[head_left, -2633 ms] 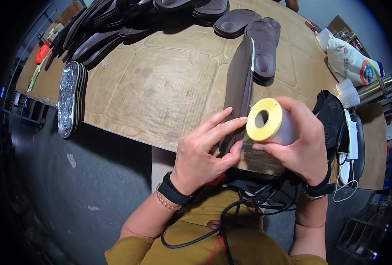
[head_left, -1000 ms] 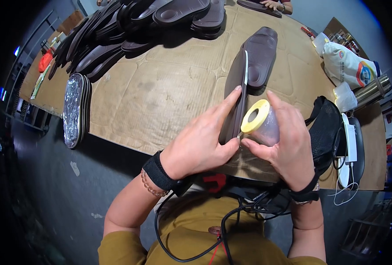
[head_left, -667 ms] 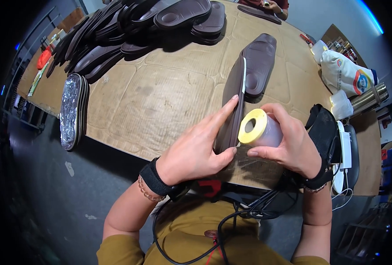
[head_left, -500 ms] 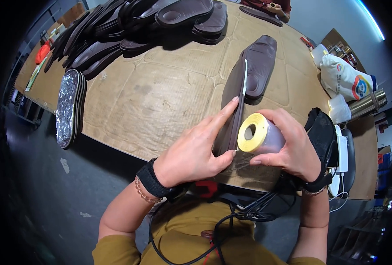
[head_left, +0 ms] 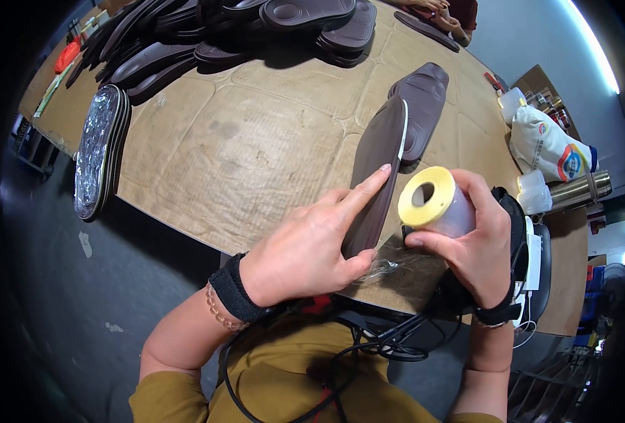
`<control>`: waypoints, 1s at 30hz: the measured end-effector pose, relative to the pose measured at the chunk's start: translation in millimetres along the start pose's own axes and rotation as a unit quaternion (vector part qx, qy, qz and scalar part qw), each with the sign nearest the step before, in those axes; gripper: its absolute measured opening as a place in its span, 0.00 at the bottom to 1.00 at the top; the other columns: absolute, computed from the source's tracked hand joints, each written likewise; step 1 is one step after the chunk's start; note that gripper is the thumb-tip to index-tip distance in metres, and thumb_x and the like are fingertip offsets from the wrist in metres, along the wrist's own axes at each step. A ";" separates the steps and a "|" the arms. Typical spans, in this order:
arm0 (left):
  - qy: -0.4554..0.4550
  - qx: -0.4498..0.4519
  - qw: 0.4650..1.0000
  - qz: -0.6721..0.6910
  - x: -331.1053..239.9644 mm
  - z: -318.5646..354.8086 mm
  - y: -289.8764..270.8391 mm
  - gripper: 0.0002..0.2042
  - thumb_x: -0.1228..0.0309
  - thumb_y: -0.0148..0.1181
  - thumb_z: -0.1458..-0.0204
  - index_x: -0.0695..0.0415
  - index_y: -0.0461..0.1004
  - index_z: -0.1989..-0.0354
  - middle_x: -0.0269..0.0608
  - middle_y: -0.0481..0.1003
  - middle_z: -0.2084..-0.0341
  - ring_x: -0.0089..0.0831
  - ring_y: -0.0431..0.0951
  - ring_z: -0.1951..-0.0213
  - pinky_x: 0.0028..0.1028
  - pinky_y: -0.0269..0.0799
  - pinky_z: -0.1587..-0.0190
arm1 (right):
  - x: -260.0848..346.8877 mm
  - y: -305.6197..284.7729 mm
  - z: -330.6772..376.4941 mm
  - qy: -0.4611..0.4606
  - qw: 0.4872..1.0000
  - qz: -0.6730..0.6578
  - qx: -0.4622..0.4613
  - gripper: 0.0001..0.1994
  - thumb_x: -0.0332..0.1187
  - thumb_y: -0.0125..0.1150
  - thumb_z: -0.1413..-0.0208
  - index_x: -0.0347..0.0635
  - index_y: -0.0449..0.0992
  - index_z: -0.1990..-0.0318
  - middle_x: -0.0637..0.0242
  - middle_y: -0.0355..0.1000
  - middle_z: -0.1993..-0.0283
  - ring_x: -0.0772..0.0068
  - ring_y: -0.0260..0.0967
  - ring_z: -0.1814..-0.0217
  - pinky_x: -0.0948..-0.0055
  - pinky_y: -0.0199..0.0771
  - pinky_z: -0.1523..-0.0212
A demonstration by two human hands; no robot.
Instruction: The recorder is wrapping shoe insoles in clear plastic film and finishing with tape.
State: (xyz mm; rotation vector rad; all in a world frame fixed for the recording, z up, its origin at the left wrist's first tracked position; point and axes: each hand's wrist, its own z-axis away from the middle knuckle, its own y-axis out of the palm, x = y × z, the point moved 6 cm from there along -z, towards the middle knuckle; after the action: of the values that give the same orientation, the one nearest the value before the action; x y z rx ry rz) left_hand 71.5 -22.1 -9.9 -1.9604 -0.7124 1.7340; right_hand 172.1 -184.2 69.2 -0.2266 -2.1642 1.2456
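My left hand grips a dark brown insole stood up at a tilt, index finger along its edge and thumb by its near end. A pale strip shows at that insole's upper edge. In my right hand is a roll of clear film with a yellow end face and a hollow core, held a little apart from the insole. Crumpled clear film shows below, between the roll and my left thumb. Another brown insole lies flat behind the tilted one.
A large heap of brown insoles covers the far left of the table. A film-wrapped stack juts past the left edge. To the right are a white bag, a metal flask and a power strip. Another person's hands are at the far side.
My right hand has drawn the roll up and to the right, away from the insole, and more clear film shows below. The left hand keeps its grip. The whole view has shifted slightly.
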 end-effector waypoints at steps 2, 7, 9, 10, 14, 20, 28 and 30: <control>-0.030 0.026 0.999 0.035 0.0 0.1 0.7 0.48 0.66 0.68 0.47 0.51 0.48 0.18 0.62 0.72 0.37 0.50 0.84 0.62 0.40 0.83 0.55 | -1.0 7.0 0.7 0.006 0.999 0.032 -0.036 0.35 0.43 0.88 0.63 0.39 0.77 0.48 0.56 0.81 0.55 0.49 0.82 0.53 0.60 0.81 0.53; -0.022 0.016 0.999 0.038 -0.6 0.1 0.1 0.47 0.67 0.67 0.46 0.49 0.48 0.18 0.61 0.74 0.41 0.46 0.84 0.66 0.39 0.83 0.57 | 0.2 12.2 -1.9 0.010 0.989 0.103 -0.105 0.33 0.44 0.88 0.63 0.40 0.77 0.50 0.56 0.79 0.58 0.47 0.80 0.57 0.56 0.79 0.57; -0.019 0.013 0.999 0.036 -0.7 0.1 -0.2 0.47 0.67 0.67 0.46 0.49 0.48 0.18 0.60 0.74 0.42 0.46 0.84 0.67 0.39 0.83 0.58 | 1.3 15.7 -2.3 0.003 0.987 0.118 -0.110 0.33 0.44 0.88 0.63 0.40 0.77 0.50 0.56 0.79 0.58 0.47 0.79 0.57 0.56 0.79 0.57; -0.022 0.016 0.999 0.039 -1.4 0.0 -0.4 0.48 0.67 0.67 0.47 0.49 0.47 0.18 0.60 0.75 0.44 0.46 0.84 0.67 0.39 0.83 0.58 | 2.4 16.2 -1.9 -0.005 0.984 0.134 -0.116 0.33 0.44 0.87 0.63 0.41 0.77 0.50 0.56 0.78 0.58 0.47 0.79 0.57 0.55 0.78 0.57; -0.017 0.011 0.999 0.050 -1.4 0.4 0.3 0.48 0.69 0.67 0.47 0.48 0.47 0.18 0.58 0.75 0.46 0.45 0.84 0.68 0.39 0.83 0.59 | 5.1 20.0 -0.8 -0.019 0.980 0.156 -0.118 0.34 0.43 0.87 0.63 0.41 0.76 0.49 0.57 0.78 0.58 0.48 0.78 0.57 0.54 0.77 0.56; -0.021 0.006 0.998 0.055 -1.2 1.4 1.1 0.48 0.69 0.68 0.47 0.47 0.47 0.17 0.58 0.75 0.46 0.45 0.84 0.69 0.38 0.83 0.60 | 6.9 21.4 0.4 -0.022 0.977 0.178 -0.116 0.34 0.43 0.86 0.62 0.41 0.75 0.48 0.58 0.77 0.57 0.48 0.77 0.56 0.54 0.76 0.55; -0.022 0.002 0.998 0.053 -1.8 1.4 1.2 0.49 0.69 0.68 0.47 0.48 0.47 0.18 0.58 0.75 0.46 0.46 0.84 0.66 0.38 0.83 0.61 | 11.0 24.7 2.5 -0.008 0.975 0.182 -0.127 0.34 0.43 0.85 0.60 0.41 0.75 0.47 0.58 0.76 0.56 0.48 0.76 0.56 0.54 0.75 0.54; -0.023 0.002 0.998 0.052 -1.1 1.7 1.3 0.49 0.69 0.68 0.47 0.49 0.47 0.18 0.58 0.75 0.45 0.46 0.84 0.66 0.38 0.83 0.61 | 12.3 26.0 3.0 -0.006 0.974 0.184 -0.130 0.34 0.43 0.85 0.60 0.42 0.75 0.47 0.58 0.76 0.56 0.48 0.76 0.56 0.54 0.75 0.54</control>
State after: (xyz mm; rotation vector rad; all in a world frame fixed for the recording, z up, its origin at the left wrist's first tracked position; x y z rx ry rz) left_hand 69.8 -23.8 -10.1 -1.9933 -0.6303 1.8453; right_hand 156.6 -167.0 51.9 -0.7604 -2.3651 1.1488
